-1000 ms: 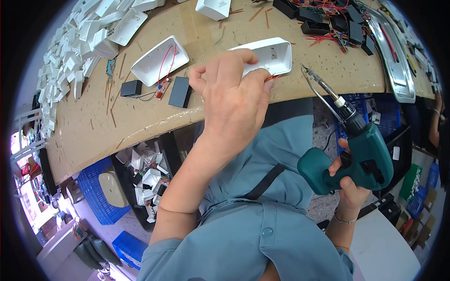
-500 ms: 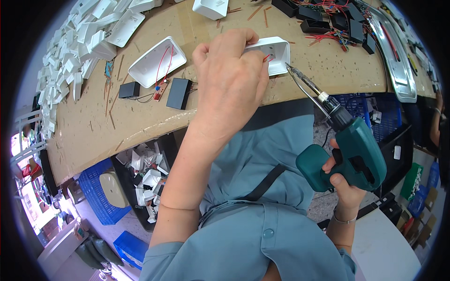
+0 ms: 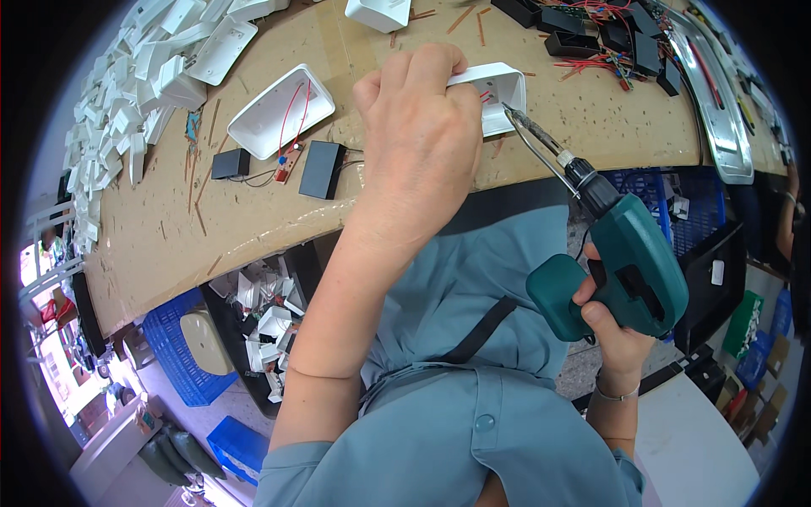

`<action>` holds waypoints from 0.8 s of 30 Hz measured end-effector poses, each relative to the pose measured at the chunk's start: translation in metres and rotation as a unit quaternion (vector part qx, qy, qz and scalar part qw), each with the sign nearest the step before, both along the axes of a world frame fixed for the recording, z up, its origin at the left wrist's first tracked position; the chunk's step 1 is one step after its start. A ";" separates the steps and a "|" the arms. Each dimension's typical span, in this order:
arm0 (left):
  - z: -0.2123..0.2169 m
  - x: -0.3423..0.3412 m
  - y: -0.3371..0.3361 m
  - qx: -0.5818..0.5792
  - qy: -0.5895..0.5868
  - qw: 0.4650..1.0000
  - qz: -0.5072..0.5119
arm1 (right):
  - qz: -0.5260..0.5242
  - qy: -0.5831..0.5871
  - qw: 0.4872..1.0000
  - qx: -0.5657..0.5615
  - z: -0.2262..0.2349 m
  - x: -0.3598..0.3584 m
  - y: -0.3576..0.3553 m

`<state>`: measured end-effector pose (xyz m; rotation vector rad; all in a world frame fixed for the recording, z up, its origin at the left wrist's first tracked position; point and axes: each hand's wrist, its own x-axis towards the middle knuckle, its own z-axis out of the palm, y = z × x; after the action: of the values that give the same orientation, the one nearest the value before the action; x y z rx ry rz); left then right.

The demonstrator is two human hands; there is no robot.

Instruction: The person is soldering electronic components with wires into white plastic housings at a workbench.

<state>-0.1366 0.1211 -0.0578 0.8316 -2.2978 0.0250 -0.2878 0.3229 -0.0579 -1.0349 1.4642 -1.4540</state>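
Note:
My right hand (image 3: 621, 331) grips a green soldering gun (image 3: 644, 258), its finger at the trigger. The gun's metal tip reaches into the right end of a white plastic casing (image 3: 509, 91) near the table's front edge. Over the casing's left part, my left hand (image 3: 422, 127) is closed with curled fingers. Short red wire ends (image 3: 485, 95) show beside it inside the casing; its fingertips and whatever they pinch are hidden. Left of that hand lie a black box (image 3: 322, 170), a small circuit board (image 3: 288, 162) and a second white casing (image 3: 282, 111) with red wires running into it.
White casings (image 3: 127, 110) are heaped at the far left. Black boxes (image 3: 568, 44) with red-wired boards lie at the back right, beside a metal tray (image 3: 718, 127). Below the table edge stand a black bin of white parts (image 3: 274, 321) and a blue crate (image 3: 182, 355).
The soldering gun has moved slightly left and up, its tip now further inside the casing. My left hand has shifted a little; the red wire ends sit slightly higher.

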 end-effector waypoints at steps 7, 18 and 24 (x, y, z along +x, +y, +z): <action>0.000 -0.002 0.002 -0.005 -0.007 1.000 0.012 | 0.010 0.008 1.000 0.009 0.001 0.001 -0.004; 0.000 -0.001 0.001 -0.003 -0.044 0.998 0.041 | 0.001 0.028 1.000 0.008 -0.002 0.004 -0.010; 0.001 -0.002 0.001 -0.002 -0.045 0.998 0.043 | -0.004 0.055 0.998 0.017 0.000 0.004 -0.013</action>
<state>-0.1385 0.1224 -0.0565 0.9441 -2.3426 0.1074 -0.2840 0.3104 -0.0581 -1.1040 1.5673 -1.3929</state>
